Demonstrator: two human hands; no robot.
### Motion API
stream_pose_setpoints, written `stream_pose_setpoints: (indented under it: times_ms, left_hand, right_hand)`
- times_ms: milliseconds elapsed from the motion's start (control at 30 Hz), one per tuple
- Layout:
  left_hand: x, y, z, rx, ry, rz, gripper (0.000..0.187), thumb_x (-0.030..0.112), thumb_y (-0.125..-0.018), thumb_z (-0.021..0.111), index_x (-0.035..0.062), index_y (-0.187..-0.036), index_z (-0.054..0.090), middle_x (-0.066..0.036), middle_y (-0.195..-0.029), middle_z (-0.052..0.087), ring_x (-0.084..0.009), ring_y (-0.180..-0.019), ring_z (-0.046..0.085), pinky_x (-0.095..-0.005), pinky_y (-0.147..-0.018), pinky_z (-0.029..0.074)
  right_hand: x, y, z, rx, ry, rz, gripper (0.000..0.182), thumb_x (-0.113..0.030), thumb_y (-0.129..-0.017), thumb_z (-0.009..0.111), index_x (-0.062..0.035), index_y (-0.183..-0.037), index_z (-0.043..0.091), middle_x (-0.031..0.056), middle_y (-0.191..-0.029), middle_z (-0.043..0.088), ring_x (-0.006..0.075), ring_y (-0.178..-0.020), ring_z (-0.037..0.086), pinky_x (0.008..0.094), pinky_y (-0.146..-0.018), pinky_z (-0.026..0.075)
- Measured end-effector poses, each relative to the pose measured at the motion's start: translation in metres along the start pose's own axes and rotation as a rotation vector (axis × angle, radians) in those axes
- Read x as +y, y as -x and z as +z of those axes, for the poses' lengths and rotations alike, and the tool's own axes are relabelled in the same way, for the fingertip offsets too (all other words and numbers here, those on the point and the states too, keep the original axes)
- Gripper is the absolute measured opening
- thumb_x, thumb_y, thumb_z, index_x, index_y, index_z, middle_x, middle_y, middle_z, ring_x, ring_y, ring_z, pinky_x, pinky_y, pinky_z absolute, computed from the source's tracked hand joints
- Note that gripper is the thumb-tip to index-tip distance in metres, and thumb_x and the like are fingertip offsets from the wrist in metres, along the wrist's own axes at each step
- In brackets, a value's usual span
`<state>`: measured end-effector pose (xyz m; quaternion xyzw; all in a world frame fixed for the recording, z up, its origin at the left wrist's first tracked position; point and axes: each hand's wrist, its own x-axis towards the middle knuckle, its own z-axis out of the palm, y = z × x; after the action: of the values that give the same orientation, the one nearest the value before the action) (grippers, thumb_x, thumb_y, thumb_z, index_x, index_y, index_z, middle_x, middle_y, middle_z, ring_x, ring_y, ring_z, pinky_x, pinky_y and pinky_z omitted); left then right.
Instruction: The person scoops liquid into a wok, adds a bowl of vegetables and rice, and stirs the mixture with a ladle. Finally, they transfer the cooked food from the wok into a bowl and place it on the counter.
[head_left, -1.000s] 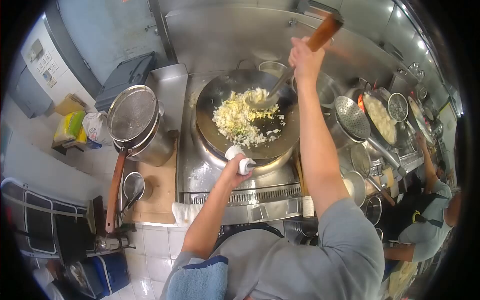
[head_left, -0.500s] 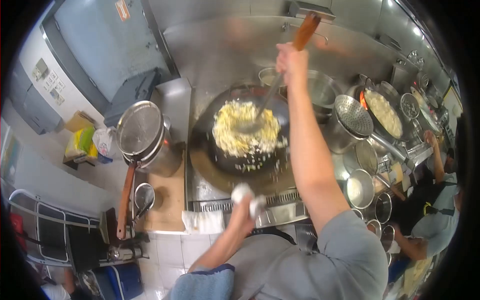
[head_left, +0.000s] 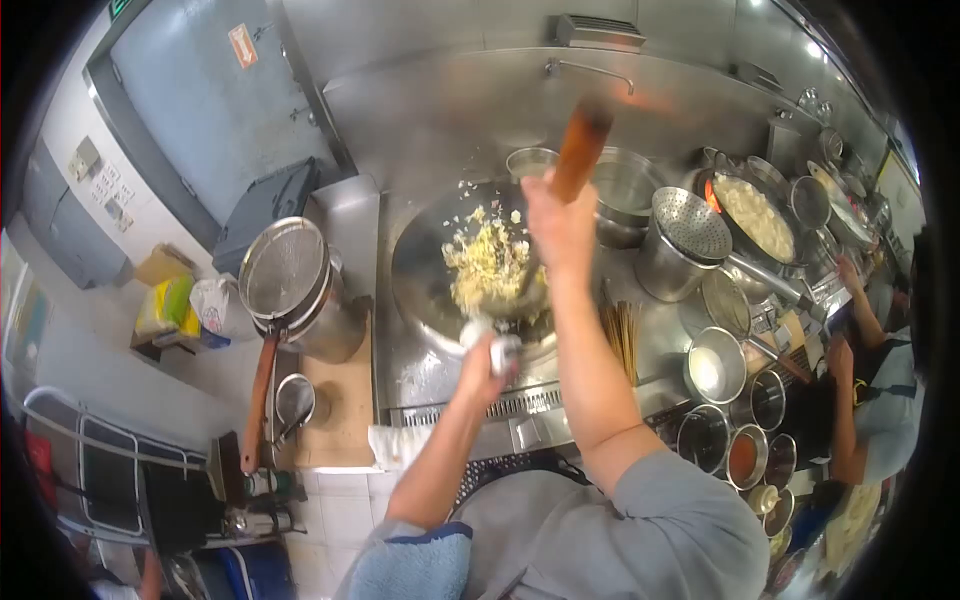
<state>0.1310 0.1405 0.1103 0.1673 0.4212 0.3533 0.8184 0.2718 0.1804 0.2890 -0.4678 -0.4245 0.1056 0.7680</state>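
Note:
My left hand is closed round a white cloth at the near rim of a dark wok. Rice and yellow egg bits fly up in the wok, some of them in the air near its far edge. My right hand grips the ladle's wooden handle, which points up. The ladle's metal shaft runs down to the food, where its bowl is blurred.
Left of the wok a round strainer lies on a metal pot. To the right are a perforated ladle, a pan of pale food, several bowls and a bundle of sticks. A co-worker's arm shows at far right.
The wok has shifted and tilted, and the food has gone from a spread heap to loose pieces in the air. My right hand has moved down and left with the ladle.

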Motion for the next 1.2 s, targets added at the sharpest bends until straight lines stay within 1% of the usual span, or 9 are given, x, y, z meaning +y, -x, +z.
stream_pose_setpoints:
  times_ms: [67, 100, 233, 367, 433, 567, 967, 1067, 1200]
  left_hand:
    - [-0.022, -0.040, -0.023, -0.090, -0.021, 0.033, 0.022, 0.026, -0.092, 0.048, 0.0082, -0.105, 0.048, -0.009, -0.088, 0.058, -0.0186, -0.075, 0.057, -0.0330, -0.059, 0.049]
    - [-0.034, -0.035, -0.027, -0.086, -0.068, -0.007, 0.023, 0.024, -0.091, 0.050, 0.0107, -0.109, 0.049, -0.010, -0.098, 0.056, -0.0200, -0.088, 0.057, -0.0363, -0.071, 0.050]
    - [-0.049, 0.068, -0.025, -0.149, -0.076, 0.000, 0.027, 0.016, -0.090, 0.048, 0.0175, -0.116, 0.041, -0.008, -0.102, 0.057, -0.0192, -0.085, 0.061, -0.0323, -0.058, 0.049]
    - [-0.010, -0.016, -0.021, -0.032, 0.121, 0.061, 0.023, 0.019, -0.089, 0.050, 0.0113, -0.109, 0.044, -0.009, -0.098, 0.057, -0.0201, -0.082, 0.058, -0.0348, -0.064, 0.049]
    - [0.005, -0.059, -0.024, -0.059, 0.059, 0.050, 0.016, 0.021, -0.086, 0.053, 0.0130, -0.099, 0.050, -0.004, -0.083, 0.060, -0.0173, -0.077, 0.059, -0.0358, -0.061, 0.048]
    - [0.004, -0.078, -0.041, -0.105, -0.102, 0.030, 0.021, 0.022, -0.087, 0.051, 0.0119, -0.105, 0.048, -0.006, -0.091, 0.059, -0.0191, -0.084, 0.057, -0.0365, -0.067, 0.045]
    - [0.011, -0.079, -0.041, -0.151, -0.101, -0.073, 0.021, 0.027, -0.085, 0.055, 0.0161, -0.102, 0.051, -0.004, -0.094, 0.060, -0.0167, -0.085, 0.059, -0.0333, -0.071, 0.046]
    - [0.005, -0.085, -0.046, -0.146, -0.132, -0.098, 0.023, 0.028, -0.084, 0.057, 0.0151, -0.101, 0.054, -0.002, -0.092, 0.059, -0.0151, -0.087, 0.057, -0.0347, -0.073, 0.045]
    - [0.007, -0.094, -0.049, -0.134, -0.148, -0.131, 0.022, 0.029, -0.084, 0.056, 0.0144, -0.101, 0.054, -0.002, -0.091, 0.059, -0.0152, -0.083, 0.058, -0.0340, -0.069, 0.047]
  right_hand:
    - [0.039, 0.007, 0.027, 0.108, 0.094, -0.118, 0.023, -0.013, -0.076, 0.059, 0.0045, -0.064, 0.050, 0.0118, -0.053, 0.050, 0.0205, -0.050, 0.047, 0.0379, -0.052, 0.039]
    - [0.047, -0.018, 0.035, 0.106, 0.150, -0.084, 0.022, -0.012, -0.076, 0.060, -0.0044, -0.061, 0.046, 0.0010, -0.052, 0.044, 0.0106, -0.049, 0.041, 0.0319, -0.048, 0.035]
    - [0.003, -0.124, 0.038, 0.073, 0.013, -0.149, 0.022, -0.008, -0.076, 0.062, -0.0098, -0.062, 0.045, -0.0009, -0.047, 0.043, 0.0105, -0.034, 0.040, 0.0278, -0.033, 0.029]
    - [-0.062, -0.103, 0.034, -0.104, -0.383, -0.035, 0.021, -0.005, -0.078, 0.062, -0.0090, -0.066, 0.045, -0.0020, -0.046, 0.040, 0.0087, -0.035, 0.036, 0.0261, -0.033, 0.025]
    - [-0.030, -0.070, 0.035, -0.074, -0.354, -0.083, 0.022, -0.005, -0.079, 0.062, -0.0092, -0.066, 0.045, -0.0027, -0.047, 0.040, 0.0081, -0.035, 0.035, 0.0254, -0.033, 0.025]
    - [0.060, -0.038, 0.043, -0.161, -0.208, 0.097, 0.023, -0.005, -0.081, 0.063, -0.0096, -0.067, 0.045, -0.0045, -0.049, 0.040, 0.0062, -0.036, 0.035, 0.0225, -0.034, 0.025]
    - [0.057, -0.115, 0.022, -0.156, -0.399, 0.005, 0.027, -0.002, -0.078, 0.062, -0.0111, -0.066, 0.039, -0.0026, -0.049, 0.038, 0.0059, -0.035, 0.034, 0.0229, -0.032, 0.023]
    - [0.116, -0.106, 0.050, -0.105, -0.347, 0.125, 0.025, -0.004, -0.079, 0.063, -0.0113, -0.068, 0.041, -0.0036, -0.048, 0.035, 0.0070, -0.034, 0.031, 0.0224, -0.033, 0.022]
    - [0.073, -0.112, 0.054, -0.296, -0.383, 0.270, 0.025, -0.005, -0.079, 0.063, -0.0115, -0.068, 0.042, -0.0025, -0.047, 0.035, 0.0075, -0.034, 0.031, 0.0230, -0.033, 0.022]
